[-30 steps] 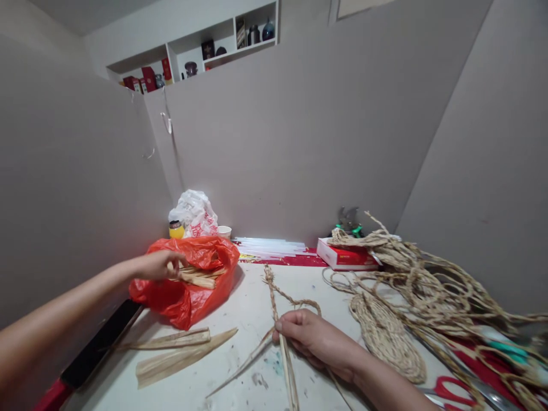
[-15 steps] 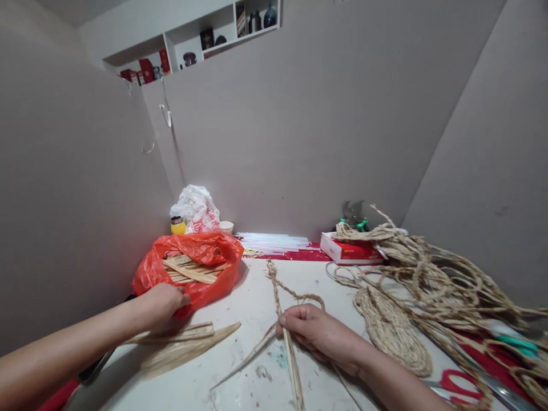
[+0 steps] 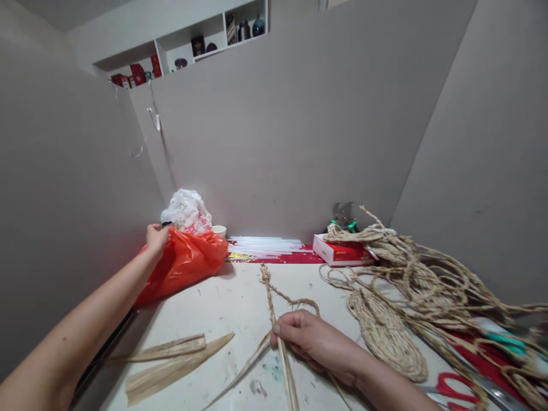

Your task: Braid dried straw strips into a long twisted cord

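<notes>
My right hand [image 3: 302, 337] is closed, thumb against fingers, on a braid [image 3: 271, 299] of dry plant leaf. Loose leaf strips [image 3: 285, 368] run from that grip toward me, and one strip points off to the left. My left hand [image 3: 157, 235] is closed at the upper left edge of an orange-red plastic bag [image 3: 192, 260], which is pulled up so that its opening no longer shows. Its fingertips are partly hidden. Between the bag and me, flat dry leaf pieces [image 3: 175, 365] lie on the white tabletop [image 3: 231, 308].
A heap of twisted straw rope [image 3: 419, 268] and a woven straw sole [image 3: 387, 337] lie at right, near red-handled scissors [image 3: 458, 388]. Behind are a red-and-white box [image 3: 345, 254], translucent sticks [image 3: 265, 245], a paper cup [image 3: 219, 230] and a white plastic bag [image 3: 188, 210]. Grey partitions enclose the table.
My left hand has moved up and away from the bag's near side to its far left edge. The bag has tipped, hiding the leaves inside. My right hand keeps its hold.
</notes>
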A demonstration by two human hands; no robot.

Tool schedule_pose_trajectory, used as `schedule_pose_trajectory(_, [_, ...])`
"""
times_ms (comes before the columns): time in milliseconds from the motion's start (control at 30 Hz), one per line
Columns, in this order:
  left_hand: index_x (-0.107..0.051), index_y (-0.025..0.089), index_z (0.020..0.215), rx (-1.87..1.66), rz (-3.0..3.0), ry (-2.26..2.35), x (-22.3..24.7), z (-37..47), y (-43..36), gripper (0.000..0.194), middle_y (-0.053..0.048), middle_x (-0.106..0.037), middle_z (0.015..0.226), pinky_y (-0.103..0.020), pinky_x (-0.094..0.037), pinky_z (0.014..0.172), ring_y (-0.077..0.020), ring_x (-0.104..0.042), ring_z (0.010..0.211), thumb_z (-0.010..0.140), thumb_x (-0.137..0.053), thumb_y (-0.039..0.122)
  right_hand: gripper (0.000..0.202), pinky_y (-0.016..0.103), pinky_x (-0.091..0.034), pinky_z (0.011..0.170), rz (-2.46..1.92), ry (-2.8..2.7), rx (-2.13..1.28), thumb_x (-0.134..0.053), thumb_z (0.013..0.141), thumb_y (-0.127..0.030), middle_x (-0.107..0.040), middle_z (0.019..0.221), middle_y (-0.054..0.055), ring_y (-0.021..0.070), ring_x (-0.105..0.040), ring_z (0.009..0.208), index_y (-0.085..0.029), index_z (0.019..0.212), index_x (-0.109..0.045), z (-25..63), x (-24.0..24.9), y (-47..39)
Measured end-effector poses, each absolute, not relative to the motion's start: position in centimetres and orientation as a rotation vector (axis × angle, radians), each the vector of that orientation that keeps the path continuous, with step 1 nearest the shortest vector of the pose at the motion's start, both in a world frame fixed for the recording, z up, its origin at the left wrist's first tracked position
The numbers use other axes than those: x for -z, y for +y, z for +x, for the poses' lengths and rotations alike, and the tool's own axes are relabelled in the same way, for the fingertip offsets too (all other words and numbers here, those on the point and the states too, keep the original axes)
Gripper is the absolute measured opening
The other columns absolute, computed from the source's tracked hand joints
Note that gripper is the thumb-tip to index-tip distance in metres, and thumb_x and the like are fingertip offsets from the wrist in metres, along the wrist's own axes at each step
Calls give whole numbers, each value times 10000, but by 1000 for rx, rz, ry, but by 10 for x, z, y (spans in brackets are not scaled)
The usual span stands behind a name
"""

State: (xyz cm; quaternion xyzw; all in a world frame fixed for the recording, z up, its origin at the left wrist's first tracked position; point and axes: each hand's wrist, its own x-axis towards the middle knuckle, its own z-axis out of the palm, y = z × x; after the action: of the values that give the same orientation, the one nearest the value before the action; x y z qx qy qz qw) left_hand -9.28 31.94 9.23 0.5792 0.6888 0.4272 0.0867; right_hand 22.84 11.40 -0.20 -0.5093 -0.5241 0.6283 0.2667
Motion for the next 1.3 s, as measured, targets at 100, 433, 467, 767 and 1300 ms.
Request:
schedule_pose_trajectory(100, [-528,184,819,-1208,1992,2067,-56,-78,324,188,-46,-592,797,-321,-461,793,-181,-582,813,771,-499,364,295,215,-55,326,-1367,-1410,-1703,-526,777,-395,-283,420,-103,32,-145,312,-132,751,-657,229,0,114])
schedule_pose_trajectory(433, [-652,183,889,-594,2369,2059,-33,-77,333,349,-100,-677,973,-292,-430,819,-242,-594,960,820,-411,425,267,205,-88,316,-1366,-1396,-1719,-509,796,-351,-293,410,-104,38,-158,318,-134,758,-659,231,-4,112])
schedule_pose_trajectory(467, [-658,183,892,-550,2359,2068,-36,-76,334,344,-97,-682,973,-286,-433,813,-239,-602,953,817,-421,420,264,203,-91,316,-1364,-1393,-1718,-512,796,-351,-290,406,-105,40,-160,321,-134,759,-657,230,-4,111])
schedule_pose_trajectory(767, [-608,137,1032,-560,2498,2059,-83,-72,261,377,-144,-610,1126,-304,-390,867,-255,-531,1069,849,-387,381,246,211,-77,331,-1314,-1420,-1720,-511,799,-334,-250,408,-106,43,-134,340,-131,748,-637,229,-1,109])
schedule_pose_trajectory(1300, [-576,186,835,-285,2509,1784,-23,-74,100,321,-69,-630,778,-269,-351,624,-186,-561,677,867,-357,419,229,185,-81,327,-1322,-1461,-1693,-506,806,-334,-254,409,-113,37,-140,339,-139,729,-598,227,0,105])
